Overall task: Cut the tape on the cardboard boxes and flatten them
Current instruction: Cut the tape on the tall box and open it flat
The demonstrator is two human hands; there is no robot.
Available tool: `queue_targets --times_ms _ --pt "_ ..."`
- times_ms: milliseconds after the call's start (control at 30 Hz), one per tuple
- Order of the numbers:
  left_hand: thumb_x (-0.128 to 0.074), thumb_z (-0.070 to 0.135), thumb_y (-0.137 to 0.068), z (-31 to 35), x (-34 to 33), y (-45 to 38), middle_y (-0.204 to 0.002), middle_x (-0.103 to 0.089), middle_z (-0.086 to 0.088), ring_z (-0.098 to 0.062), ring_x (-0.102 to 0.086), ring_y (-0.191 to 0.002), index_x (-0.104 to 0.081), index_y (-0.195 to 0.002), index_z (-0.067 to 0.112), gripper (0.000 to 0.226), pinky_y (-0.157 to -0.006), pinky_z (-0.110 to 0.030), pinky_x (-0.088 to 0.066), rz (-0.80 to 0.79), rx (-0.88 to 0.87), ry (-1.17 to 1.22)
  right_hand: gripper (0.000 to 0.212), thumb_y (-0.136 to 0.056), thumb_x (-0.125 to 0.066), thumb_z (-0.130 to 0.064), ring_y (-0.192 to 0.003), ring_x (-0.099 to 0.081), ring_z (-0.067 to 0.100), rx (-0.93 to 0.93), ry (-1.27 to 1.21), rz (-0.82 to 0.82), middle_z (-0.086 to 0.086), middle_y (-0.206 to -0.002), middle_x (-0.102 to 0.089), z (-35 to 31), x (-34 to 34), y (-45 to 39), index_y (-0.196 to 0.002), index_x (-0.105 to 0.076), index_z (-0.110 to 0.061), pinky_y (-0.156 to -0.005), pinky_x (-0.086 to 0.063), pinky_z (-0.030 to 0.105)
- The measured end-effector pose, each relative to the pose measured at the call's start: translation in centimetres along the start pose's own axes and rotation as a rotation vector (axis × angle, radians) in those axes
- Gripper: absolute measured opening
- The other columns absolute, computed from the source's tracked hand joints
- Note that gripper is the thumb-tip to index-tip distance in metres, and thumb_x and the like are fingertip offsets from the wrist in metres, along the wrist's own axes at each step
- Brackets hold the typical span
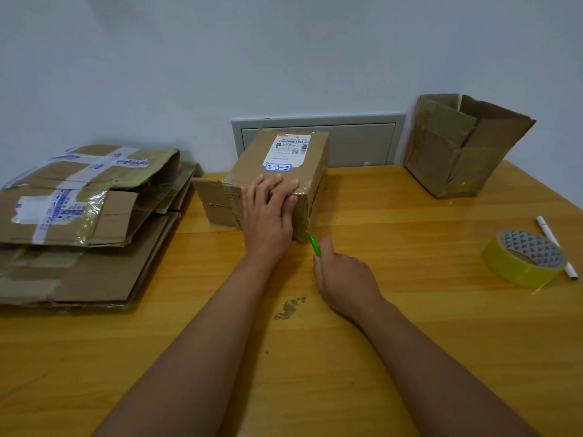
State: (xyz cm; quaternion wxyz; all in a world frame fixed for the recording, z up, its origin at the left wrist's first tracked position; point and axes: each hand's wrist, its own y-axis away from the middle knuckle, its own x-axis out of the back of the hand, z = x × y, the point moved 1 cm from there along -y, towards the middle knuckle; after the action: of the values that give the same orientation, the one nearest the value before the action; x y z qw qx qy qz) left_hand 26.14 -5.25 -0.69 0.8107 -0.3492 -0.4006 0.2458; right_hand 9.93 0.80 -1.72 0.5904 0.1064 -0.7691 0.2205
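My left hand lies flat on the sealed box at twelve o'clock. My right hand grips a green cutter against its near corner.

Table: a yellowish wooden table is filling the lower view, meeting a pale wall.
Left side: a pile of flattened boxes is lying on the wood, some with blue-printed tape.
Middle: a sealed box with a shipping label is sitting near the far edge.
Far right corner: an open box is standing with flaps raised.
Right edge: a roll of yellow tape is lying flat, with a white pen lying just behind it.
Near middle: a dark smudge is marking the wood.
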Motion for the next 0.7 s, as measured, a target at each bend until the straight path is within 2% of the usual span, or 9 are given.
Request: queue_targets --times_ms 233,333,533,633,700 --pt "-0.045 0.032 -0.101 0.1 0.0 0.0 -0.131 -0.057 -0.005 -0.026 -0.033 -0.135 -0.065 -0.124 0.024 0.032 -0.115 -0.059 -0.021 -0.003 0.017 -0.001 0.022 -0.103 -0.030 -0.029 -0.059 -0.048 0.026 0.008 0.008 -0.042 -0.001 -0.073 -0.051 0.1 -0.2 -0.2 -0.120 -0.027 -0.015 -0.051 -0.039 0.036" --pt "-0.045 0.032 -0.101 0.1 -0.1 -0.1 -0.129 -0.058 -0.005 -0.025 -0.035 -0.134 -0.066 -0.122 0.024 0.031 -0.115 -0.058 -0.020 0.011 0.021 0.008 0.022 -0.102 -0.031 -0.029 -0.062 -0.050 0.028 -0.004 -0.014 -0.066 0.001 -0.074 -0.051 0.2 0.0 -0.2 -0.120 -0.029 -0.015 -0.055 -0.043 0.039" --pt "-0.044 0.031 -0.100 0.3 -0.1 -0.6 -0.124 -0.059 -0.006 -0.027 -0.038 -0.131 -0.069 -0.118 0.021 0.032 -0.117 -0.056 -0.017 0.008 0.047 0.046 0.016 -0.101 -0.034 -0.030 -0.068 -0.047 0.029 -0.050 -0.056 -0.119 0.009 -0.081 -0.055 0.4 0.5 -0.3 -0.109 -0.036 -0.016 -0.056 -0.037 0.037" --pt "-0.045 0.035 -0.098 0.3 0.5 -0.9 -0.126 -0.057 -0.006 -0.029 -0.037 -0.134 -0.068 -0.117 0.020 0.034 -0.116 -0.059 -0.016 -0.035 0.064 0.080 0.014 -0.098 -0.039 -0.032 -0.073 -0.050 0.030 -0.108 -0.187 -0.067 0.007 -0.080 -0.052 0.9 0.6 0.0 -0.099 -0.037 -0.018 -0.061 -0.040 0.039" --pt "-0.049 0.048 -0.093 0.0 0.9 -1.2 -0.131 -0.053 -0.006 -0.030 -0.032 -0.138 -0.063 -0.120 0.019 0.042 -0.116 -0.060 -0.016 -0.100 0.070 0.073 0.012 -0.096 -0.043 -0.031 -0.067 -0.051 0.028 -0.144 -0.321 0.067 0.006 -0.074 -0.055 1.6 0.8 0.1 -0.094 -0.038 -0.020 -0.055 -0.038 0.039"
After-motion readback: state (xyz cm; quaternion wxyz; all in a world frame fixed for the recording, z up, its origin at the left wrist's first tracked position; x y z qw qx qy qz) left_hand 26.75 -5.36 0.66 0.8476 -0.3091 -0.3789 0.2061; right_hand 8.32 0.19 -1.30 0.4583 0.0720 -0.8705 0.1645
